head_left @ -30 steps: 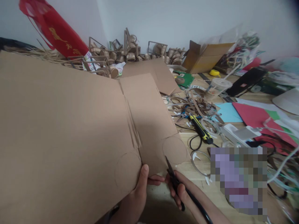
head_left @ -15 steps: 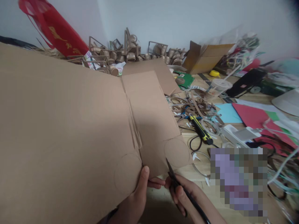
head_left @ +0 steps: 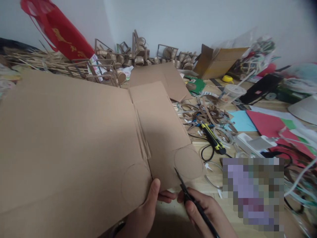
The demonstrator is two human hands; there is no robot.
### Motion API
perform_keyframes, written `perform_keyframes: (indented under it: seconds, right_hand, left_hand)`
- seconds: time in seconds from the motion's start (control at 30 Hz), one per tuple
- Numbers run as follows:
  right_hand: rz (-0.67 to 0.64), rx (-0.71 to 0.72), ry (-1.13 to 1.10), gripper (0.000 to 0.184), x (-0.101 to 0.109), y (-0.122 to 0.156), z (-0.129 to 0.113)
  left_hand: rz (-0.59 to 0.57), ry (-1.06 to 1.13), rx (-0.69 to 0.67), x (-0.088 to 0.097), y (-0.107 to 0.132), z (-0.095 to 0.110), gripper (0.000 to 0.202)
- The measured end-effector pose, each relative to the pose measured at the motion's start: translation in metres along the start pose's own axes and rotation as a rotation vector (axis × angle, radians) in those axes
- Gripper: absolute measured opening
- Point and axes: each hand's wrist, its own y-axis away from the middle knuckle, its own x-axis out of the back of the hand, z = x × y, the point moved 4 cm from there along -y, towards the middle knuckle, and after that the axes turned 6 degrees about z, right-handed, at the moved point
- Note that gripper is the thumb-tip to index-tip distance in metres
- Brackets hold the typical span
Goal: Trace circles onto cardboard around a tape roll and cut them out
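Note:
A large brown cardboard sheet [head_left: 69, 138] fills the left half of the view, with two circles drawn near its lower edge. My left hand [head_left: 143, 211] pinches that lower edge, thumb on top beside the left circle. My right hand [head_left: 205, 215] is closed on black scissors [head_left: 184, 190]. The scissor blades point up into the cardboard edge just left of the right drawn circle [head_left: 188, 162].
A yellow-black utility knife [head_left: 212, 137] lies right of the sheet among cardboard strips and cables. Red and blue paper sheets [head_left: 267, 124] lie at right. A cardboard box [head_left: 218, 61] and small cardboard models [head_left: 138, 56] stand at the back by the wall. A red bag [head_left: 59, 33] leans at upper left.
The cardboard sheet's far left side has dropped lower, uncovering straw behind it. Both hands and the scissors have shifted slightly down and right at the sheet's lower edge.

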Motion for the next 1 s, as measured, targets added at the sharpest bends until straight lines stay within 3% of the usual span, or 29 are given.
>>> perform_keyframes:
  seconds: [0.23,0.43,0.57,0.8,1.0]
  right_hand:
    - [0.012,-0.033,-0.042,0.073,-0.003,0.002,0.007]
    - [-0.059,0.012,-0.104,0.071,-0.003,-0.005,0.005]
    - [-0.024,0.063,-0.087,0.067,-0.001,-0.005,-0.003]
    - [0.067,0.008,-0.064,0.068,-0.003,-0.002,-0.001]
    - [0.036,0.056,-0.045,0.066,-0.003,-0.004,0.005]
  left_hand:
    - [-0.099,-0.075,-0.017,0.002,-0.005,-0.001,0.057]
    - [-0.058,-0.158,-0.085,0.006,-0.005,0.002,0.057]
    - [-0.075,-0.137,-0.058,0.005,-0.001,0.005,0.056]
    - [-0.068,-0.065,-0.026,0.003,0.003,0.006,0.057]
    - [-0.098,0.0,-0.013,0.001,0.004,0.008,0.056]
